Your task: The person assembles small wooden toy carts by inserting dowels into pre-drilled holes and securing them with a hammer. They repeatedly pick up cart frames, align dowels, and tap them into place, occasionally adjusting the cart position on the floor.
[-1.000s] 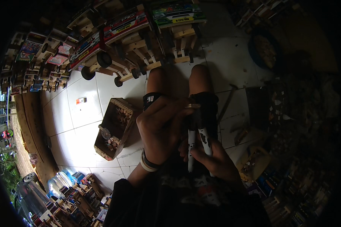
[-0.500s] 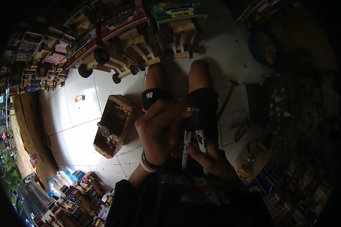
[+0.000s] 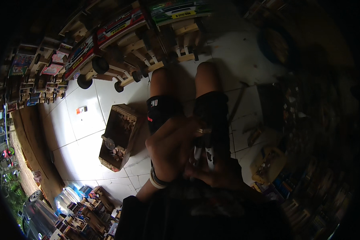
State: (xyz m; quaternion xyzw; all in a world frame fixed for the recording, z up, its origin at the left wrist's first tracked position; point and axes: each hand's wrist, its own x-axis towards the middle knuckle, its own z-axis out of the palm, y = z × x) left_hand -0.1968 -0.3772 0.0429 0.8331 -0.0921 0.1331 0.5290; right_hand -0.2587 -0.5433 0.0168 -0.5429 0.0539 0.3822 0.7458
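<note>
Low over my lap, my right hand (image 3: 216,173) is closed around the pliers (image 3: 210,154), whose two handles are white with dark worn patches. Their jaw end points away from my body and is mostly lost in shadow. My left hand (image 3: 168,150) is closed beside the jaws, with its fingers bent inward. By its fingertips is a small pale piece (image 3: 204,131); whether it is wood or metal I cannot make out. Dark shorts lie beneath both hands.
A wooden box (image 3: 120,138) with small wood pieces stands left on the tiled floor. Ahead are wooden toy trucks (image 3: 120,30). A hammer (image 3: 238,102) lies right of my knees, with a yellow container (image 3: 268,165) nearer. More toy vehicles (image 3: 88,214) fill the lower left.
My right hand's fingers have wrapped further round both handles, which sit closer together. My left hand stays beside the jaws, slightly lower. The whole view has shifted a little.
</note>
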